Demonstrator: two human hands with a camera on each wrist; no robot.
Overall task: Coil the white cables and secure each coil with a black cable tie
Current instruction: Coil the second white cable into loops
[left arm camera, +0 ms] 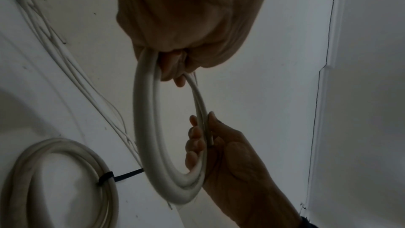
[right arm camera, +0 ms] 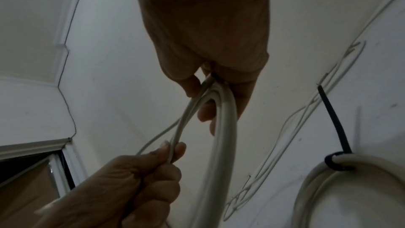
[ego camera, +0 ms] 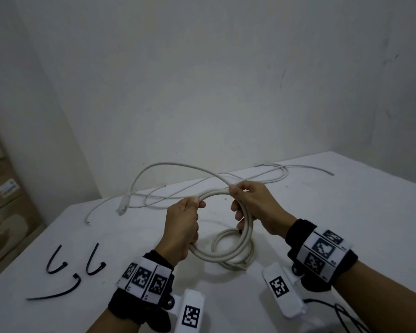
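Note:
I hold a white cable coil of several turns upright over the white table. My left hand grips its left side, thumb pinching the top arc. My right hand grips the upper right part. The coil's free strand arches back to the far left. In the wrist views the coil runs between both hands. A second coil lies on the table, bound by a black cable tie. Three loose black ties lie at the near left.
More loose white cables sprawl along the table's far edge by the wall. Cardboard boxes stand left of the table. A thin black wire trails at the near right corner.

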